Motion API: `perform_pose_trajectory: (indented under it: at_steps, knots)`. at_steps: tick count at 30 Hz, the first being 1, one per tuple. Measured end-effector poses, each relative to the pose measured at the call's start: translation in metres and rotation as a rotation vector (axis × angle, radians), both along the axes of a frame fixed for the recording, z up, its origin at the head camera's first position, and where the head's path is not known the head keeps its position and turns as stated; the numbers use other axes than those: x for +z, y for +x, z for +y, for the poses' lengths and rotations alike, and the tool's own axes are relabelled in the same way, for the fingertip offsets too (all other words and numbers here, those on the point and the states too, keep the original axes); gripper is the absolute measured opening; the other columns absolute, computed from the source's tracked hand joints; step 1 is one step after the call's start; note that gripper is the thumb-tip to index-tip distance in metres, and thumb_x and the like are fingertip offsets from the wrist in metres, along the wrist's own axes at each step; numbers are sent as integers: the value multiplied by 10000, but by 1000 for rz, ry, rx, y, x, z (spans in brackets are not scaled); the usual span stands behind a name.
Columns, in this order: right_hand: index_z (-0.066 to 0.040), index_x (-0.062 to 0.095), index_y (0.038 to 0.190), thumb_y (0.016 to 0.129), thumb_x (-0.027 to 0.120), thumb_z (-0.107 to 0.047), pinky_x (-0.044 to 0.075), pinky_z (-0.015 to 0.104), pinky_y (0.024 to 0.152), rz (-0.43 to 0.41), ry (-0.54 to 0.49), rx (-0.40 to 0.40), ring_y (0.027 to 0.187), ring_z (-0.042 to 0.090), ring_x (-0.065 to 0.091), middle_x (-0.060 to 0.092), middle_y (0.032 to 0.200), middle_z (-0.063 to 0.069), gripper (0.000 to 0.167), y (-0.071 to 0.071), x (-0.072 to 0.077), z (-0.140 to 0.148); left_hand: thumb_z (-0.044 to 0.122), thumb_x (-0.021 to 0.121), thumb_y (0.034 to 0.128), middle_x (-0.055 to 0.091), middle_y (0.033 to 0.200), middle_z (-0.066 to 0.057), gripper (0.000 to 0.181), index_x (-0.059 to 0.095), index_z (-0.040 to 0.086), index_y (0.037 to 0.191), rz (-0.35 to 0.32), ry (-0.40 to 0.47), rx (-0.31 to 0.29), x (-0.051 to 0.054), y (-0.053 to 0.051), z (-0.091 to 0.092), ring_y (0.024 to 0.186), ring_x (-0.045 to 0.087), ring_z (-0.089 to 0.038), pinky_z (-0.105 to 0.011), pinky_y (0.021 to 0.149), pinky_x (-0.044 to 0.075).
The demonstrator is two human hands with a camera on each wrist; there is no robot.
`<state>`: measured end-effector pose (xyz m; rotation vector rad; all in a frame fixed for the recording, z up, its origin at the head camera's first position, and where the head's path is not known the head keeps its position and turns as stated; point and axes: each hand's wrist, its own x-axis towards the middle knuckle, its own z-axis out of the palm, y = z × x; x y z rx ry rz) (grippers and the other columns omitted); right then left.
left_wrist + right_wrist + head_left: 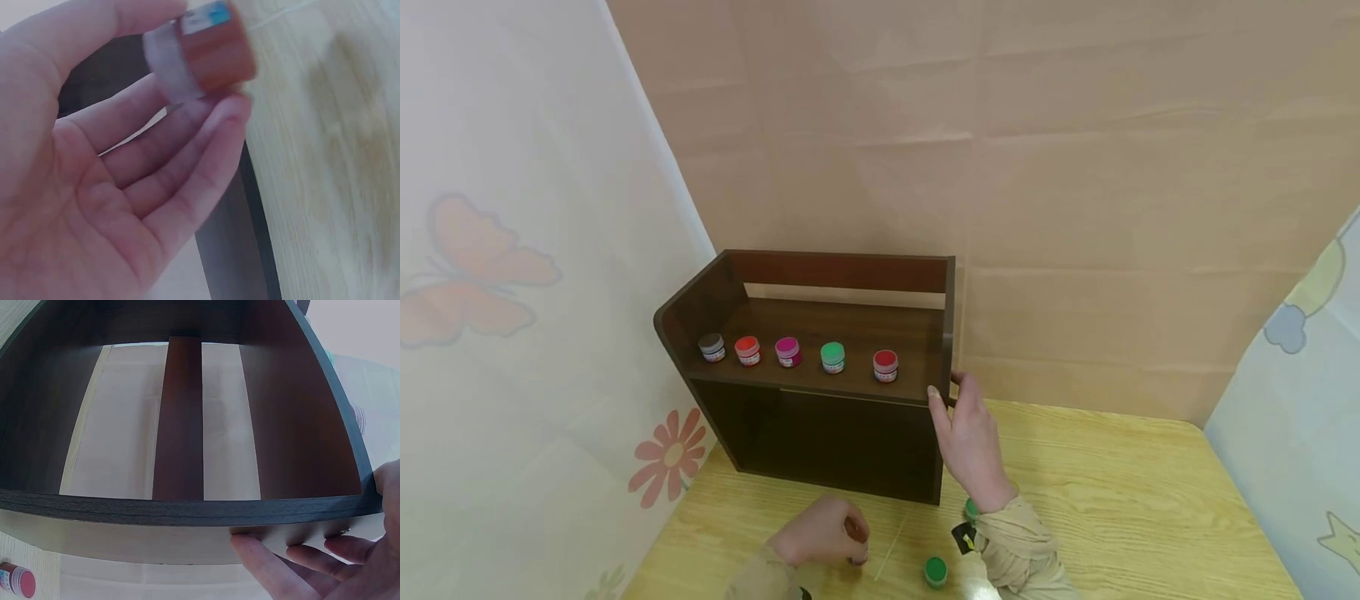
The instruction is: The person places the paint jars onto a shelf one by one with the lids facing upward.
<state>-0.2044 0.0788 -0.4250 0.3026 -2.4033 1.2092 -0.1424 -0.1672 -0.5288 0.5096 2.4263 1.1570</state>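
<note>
A dark brown two-tier shelf (842,321) stands on the table. Along the front of its upper board sit several small paint jars: one with a dark grey lid (712,347), an orange-red one (748,351), a magenta one (787,352), a green one (832,357) and a red one (886,367). Low in front of the shelf, my left hand (826,531) pinches a reddish-brown paint jar (219,53), tipped on its side in the left wrist view. My right hand (973,446) holds the shelf's right side panel, thumb at the front edge and fingers against the outer face.
Two green-lidded jars stand on the table, one (936,572) between the hands and another (972,509) partly hidden by the right sleeve. A red-lidded jar (19,580) shows in the right wrist view. Brown paper (1075,208) hangs behind; a printed white sheet (550,375) borders the left.
</note>
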Motion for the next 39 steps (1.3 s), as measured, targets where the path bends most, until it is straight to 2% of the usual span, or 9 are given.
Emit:
perform_pose_trajectory:
  at_steps: [3, 6, 10, 15, 20, 25, 29, 33, 39]
  knots:
    - [54, 445, 1341, 1063, 541, -357, 576, 526, 748, -2, 0, -3, 963, 405, 695, 570, 1324, 257, 505, 0, 1, 1, 122, 746, 803, 683, 879, 108, 219, 778, 41, 1004, 11, 23, 10, 0, -6, -3, 801, 628, -61, -277, 717, 528]
    - [55, 446, 1340, 1065, 537, -364, 576, 527, 746, -2, 2, -1, 960, 406, 694, 569, 1320, 256, 509, 0, 1, 1, 124, 727, 852, 666, 883, 94, 200, 765, 42, 1030, 25, 37, 23, 0, -9, -3, 794, 610, -72, -276, 702, 518]
    - [54, 447, 1338, 1065, 536, -362, 574, 528, 748, 1, 3, -1, 961, 406, 693, 571, 1318, 254, 506, 0, 0, 1, 112, 672, 918, 623, 909, 36, 173, 724, 69, 1078, 50, 62, 49, 3, -10, -1, 713, 629, -145, -269, 629, 527]
    - [57, 447, 1340, 1068, 531, -361, 575, 527, 750, 1, 2, 2, 968, 405, 692, 570, 1320, 257, 506, -1, 0, 1, 111, 607, 973, 564, 975, -6, 171, 694, 104, 1120, 61, 88, 57, 4, -12, -4, 761, 584, -157, -272, 628, 518]
    - [57, 448, 1340, 1068, 530, -361, 573, 528, 754, 2, -1, 3, 974, 404, 691, 569, 1323, 256, 505, -1, 0, 1, 62, 659, 954, 525, 874, -6, 123, 672, 146, 1043, 177, 74, 30, 3, -17, -8, 757, 475, -99, -262, 660, 406]
    - [58, 448, 1339, 1066, 534, -360, 573, 528, 757, 3, -2, 2, 974, 404, 690, 568, 1321, 257, 507, 0, 0, 1, 107, 732, 942, 567, 890, 27, 126, 685, 146, 1053, 254, 53, 50, 4, -20, -14, 749, 512, -72, -244, 658, 461]
    - [56, 448, 1337, 1064, 541, -356, 575, 526, 750, 5, -2, 1, 969, 403, 692, 572, 1314, 258, 503, 0, 0, 1, 184, 757, 938, 623, 937, 72, 224, 699, 109, 1141, 266, 9, 107, 10, -22, -20, 732, 553, -56, -276, 678, 491]
    - [57, 451, 1330, 1065, 538, -351, 575, 528, 741, 14, 0, 1, 959, 405, 693, 576, 1307, 259, 494, 0, 0, 1, 240, 780, 922, 650, 978, 70, 371, 687, 43, 1222, 263, -16, 138, 15, -24, -26, 802, 607, -88, -311, 753, 516]
    - [59, 453, 1328, 1064, 542, -347, 575, 527, 732, 18, 2, -2, 949, 404, 693, 574, 1305, 258, 492, 0, 0, 1, 102, 793, 891, 684, 999, -41, 377, 676, -42, 1219, 290, -14, 169, 18, -27, -34, 854, 623, -166, -318, 731, 534]
